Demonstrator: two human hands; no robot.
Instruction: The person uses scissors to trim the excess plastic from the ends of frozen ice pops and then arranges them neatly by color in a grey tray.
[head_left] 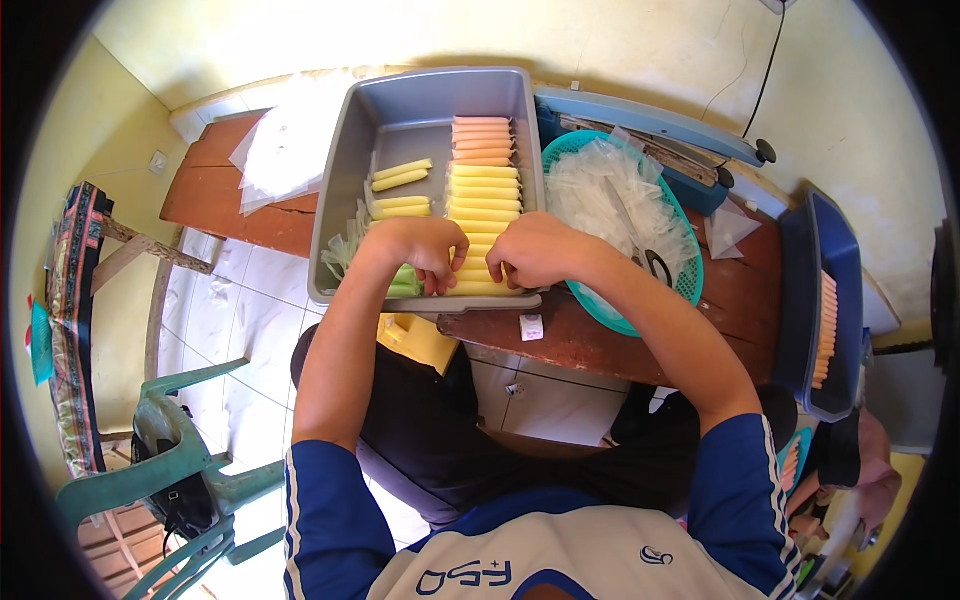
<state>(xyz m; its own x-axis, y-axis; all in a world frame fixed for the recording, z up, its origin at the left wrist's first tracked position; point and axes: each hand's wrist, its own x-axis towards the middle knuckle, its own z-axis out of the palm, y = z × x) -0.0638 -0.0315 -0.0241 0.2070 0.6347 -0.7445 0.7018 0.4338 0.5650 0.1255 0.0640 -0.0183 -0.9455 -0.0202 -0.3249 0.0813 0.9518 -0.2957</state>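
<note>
Several filled yellow tubes are lying near, under the left hand and right hand, grip unclear; supporting both ends gently seems wisest.

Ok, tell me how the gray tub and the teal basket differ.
Shape: the gray tub is rectangular, while the teal basket is rounded.
Walls: the gray tub's are solid; the teal basket's are perforated.
Contents: the gray tub holds rows of yellow tubes and orange tubes; the teal basket holds a loose heap of clear plastic bags.
Both are open-topped.
</note>
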